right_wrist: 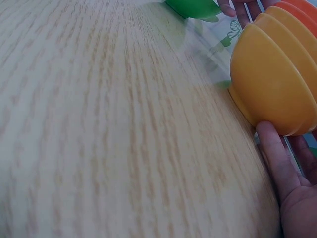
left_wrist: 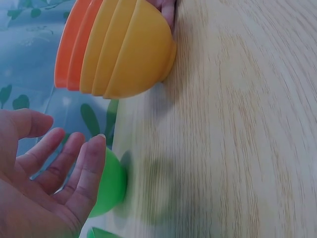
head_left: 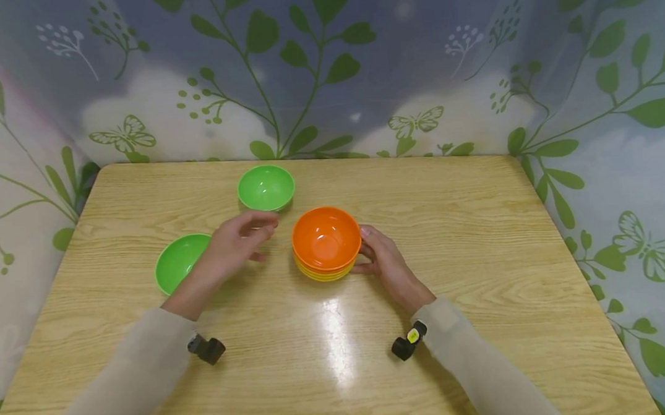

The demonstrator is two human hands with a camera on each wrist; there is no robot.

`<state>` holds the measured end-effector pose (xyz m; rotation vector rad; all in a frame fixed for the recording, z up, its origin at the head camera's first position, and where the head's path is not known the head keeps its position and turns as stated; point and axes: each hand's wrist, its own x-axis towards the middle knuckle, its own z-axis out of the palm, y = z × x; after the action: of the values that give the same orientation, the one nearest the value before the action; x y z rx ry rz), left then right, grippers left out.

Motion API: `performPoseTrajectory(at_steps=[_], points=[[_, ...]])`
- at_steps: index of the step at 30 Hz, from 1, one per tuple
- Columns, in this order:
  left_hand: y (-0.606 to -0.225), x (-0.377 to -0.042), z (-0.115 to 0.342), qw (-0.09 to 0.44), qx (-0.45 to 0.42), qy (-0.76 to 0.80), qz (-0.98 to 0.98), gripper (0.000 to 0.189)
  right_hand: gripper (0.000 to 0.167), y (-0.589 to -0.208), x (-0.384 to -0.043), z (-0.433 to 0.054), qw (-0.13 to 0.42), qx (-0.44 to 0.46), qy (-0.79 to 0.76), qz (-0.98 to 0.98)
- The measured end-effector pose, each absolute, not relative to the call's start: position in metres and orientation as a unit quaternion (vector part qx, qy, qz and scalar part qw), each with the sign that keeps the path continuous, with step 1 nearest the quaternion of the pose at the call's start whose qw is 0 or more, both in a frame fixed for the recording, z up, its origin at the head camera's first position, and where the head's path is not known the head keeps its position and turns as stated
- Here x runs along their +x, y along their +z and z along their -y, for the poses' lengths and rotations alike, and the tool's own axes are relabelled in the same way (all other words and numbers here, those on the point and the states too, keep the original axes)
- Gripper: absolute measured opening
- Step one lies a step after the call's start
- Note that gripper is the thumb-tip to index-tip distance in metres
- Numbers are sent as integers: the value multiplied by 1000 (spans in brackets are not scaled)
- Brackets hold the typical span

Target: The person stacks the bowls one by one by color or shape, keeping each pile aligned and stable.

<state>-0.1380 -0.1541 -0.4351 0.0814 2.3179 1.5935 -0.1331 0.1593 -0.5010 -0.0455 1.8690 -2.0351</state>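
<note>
A stack of nested bowls stands upright mid-table, with an orange bowl (head_left: 326, 239) on top and yellow bowls (left_wrist: 141, 54) beneath. At its right side my right hand (head_left: 387, 261) rests against the stack; in the right wrist view a finger touches the lowest yellow bowl (right_wrist: 267, 79) near its foot. My left hand (head_left: 236, 242) hovers left of the stack, apart from it, with relaxed, slightly bent fingers and nothing held. Just beyond its fingertips sits one green bowl (head_left: 266, 187). Another green bowl (head_left: 180, 260) lies left of that hand, partly hidden by the wrist and forearm.
Everything stands on a wooden table (head_left: 467, 226) with a glossy light reflection near the front. A curtain (head_left: 326, 65) printed with leaves and butterflies hangs behind the far edge and along both sides.
</note>
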Motion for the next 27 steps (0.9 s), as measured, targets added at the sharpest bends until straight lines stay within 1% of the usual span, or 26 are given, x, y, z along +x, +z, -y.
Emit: performPoseTrajectory(at_steps=[19,27], points=[[-427,-133,177,140,43,557,-817,43,57,-503,-133,-160,185,-19,-729,-659],[-427,-133,191,130,27,556,-820,44,56,-501,-133,-160,187,-16,-727,-661]])
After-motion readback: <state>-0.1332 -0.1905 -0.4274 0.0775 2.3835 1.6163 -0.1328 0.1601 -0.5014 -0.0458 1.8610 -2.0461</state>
